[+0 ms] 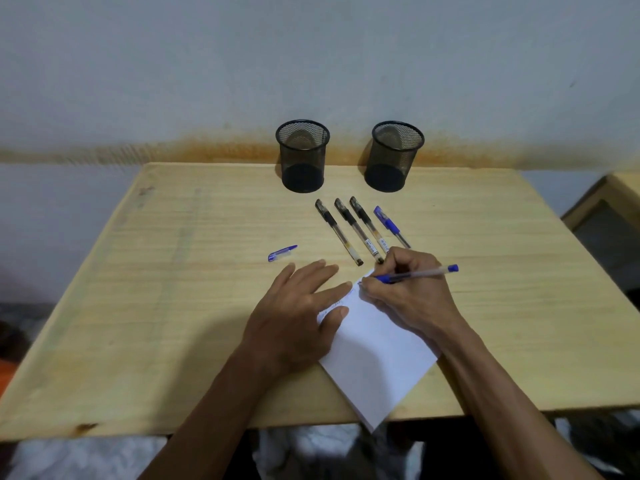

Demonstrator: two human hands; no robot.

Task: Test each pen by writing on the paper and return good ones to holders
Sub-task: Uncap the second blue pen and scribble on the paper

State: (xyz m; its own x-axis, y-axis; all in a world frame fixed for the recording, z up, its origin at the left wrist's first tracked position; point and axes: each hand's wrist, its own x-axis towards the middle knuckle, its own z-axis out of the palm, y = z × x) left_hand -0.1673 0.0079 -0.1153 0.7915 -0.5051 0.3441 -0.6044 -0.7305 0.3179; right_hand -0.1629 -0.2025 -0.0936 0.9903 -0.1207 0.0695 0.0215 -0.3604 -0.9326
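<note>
Head view, pen test. Blue pen (414, 274) lies across the right hand (408, 289), pinched in its grip: tip down at the paper's (374, 355) far corner, blue end plug sticking out to the right past the knuckles. Grip is pressed together on the barrel; the fingertips themselves are tucked under the hand, so the exact finger placement can't be made out. Left hand (298, 317) lies flat, fingers spread, palm on the worktop (156, 306) w/ fingertips and thumb pressing the paper's left edge; it holds nothing. Faint ink marks show near the left fingertips, too small to read. Paper sits at an angle, its near corner overhanging the worktop's front edge.

Just beyond the right hand: 3 black pens (349, 230) and 1 capped blue pen (391, 226), side by side, slanted; the near ends of the two rightmost are hidden behind the right hand. Loose blue cap (282, 253) lies apart, to the left. Two black mesh holders, left holder (302, 155) and right holder (394, 155), stand upright at the far edge by the wall, no pens visible in them.
</note>
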